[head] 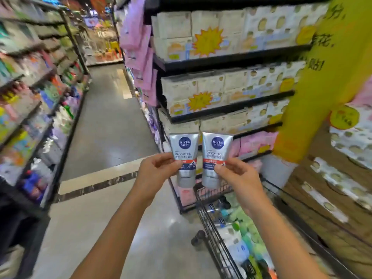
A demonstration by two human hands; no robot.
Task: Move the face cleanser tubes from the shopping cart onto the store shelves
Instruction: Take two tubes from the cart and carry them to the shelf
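I hold two silver face cleanser tubes with blue round logos upright, cap end down, side by side in front of me. My left hand (156,170) pinches the left tube (184,156) at its middle. My right hand (236,175) pinches the right tube (214,156) the same way. Both tubes hover above the front end of the black wire shopping cart (213,234), which holds more tubes and green and white packages. The store shelves (227,57) stand just behind the tubes, stacked with cream boxes.
An aisle of grey floor (108,127) runs ahead on the left, lined by a blurred shelf (38,109) of colourful products. Pink packs (141,47) hang at the shelf end. A yellow pillar (320,77) and wooden crates (326,198) stand at the right.
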